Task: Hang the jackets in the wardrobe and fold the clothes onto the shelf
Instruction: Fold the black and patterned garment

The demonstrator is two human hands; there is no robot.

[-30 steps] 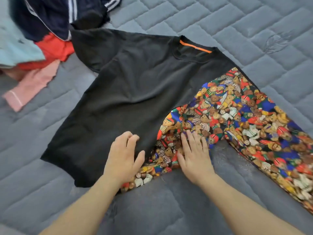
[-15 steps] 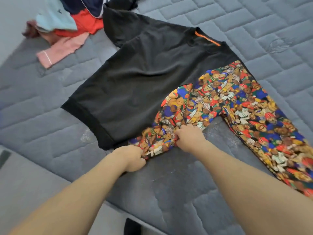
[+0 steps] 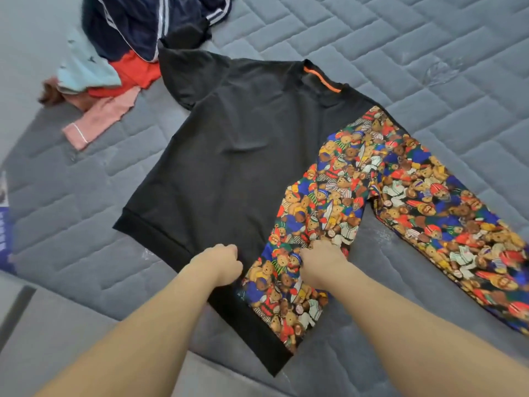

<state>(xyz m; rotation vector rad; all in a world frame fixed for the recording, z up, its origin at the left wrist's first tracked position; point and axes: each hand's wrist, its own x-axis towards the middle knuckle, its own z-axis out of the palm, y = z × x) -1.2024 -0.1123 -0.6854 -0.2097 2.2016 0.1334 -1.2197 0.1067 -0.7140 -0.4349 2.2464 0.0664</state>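
The left hand (image 3: pixel 221 263) is curling into a fist on the black half of the shirt (image 3: pixel 229 156), near its hem; whether it is pinching cloth I cannot tell. The right hand (image 3: pixel 322 263), just beside it, is bunching the bear-print panel under curled fingers. The shirt is lying flat on the mattress (image 3: pixel 429 53), spreading away from both hands, collar at the far end, its printed sleeve (image 3: pixel 446 224) trailing out past the right hand, its black sleeve reaching out beyond the left hand towards the pile (image 3: pixel 120 53).

To my eye the job is barely starting: this one shirt is smoothed out but not yet folded, no crease showing, and nothing is sitting on any shelf or rail that I can see; wardrobe and shelf are out of sight.

Counting: two hands, one shirt being worked, one pile beyond the left hand. In that pile I am making out a navy striped jacket, something red, something pale blue, something pink, and a brown scrap, so five pieces or so, though overlaps are hiding the true number.
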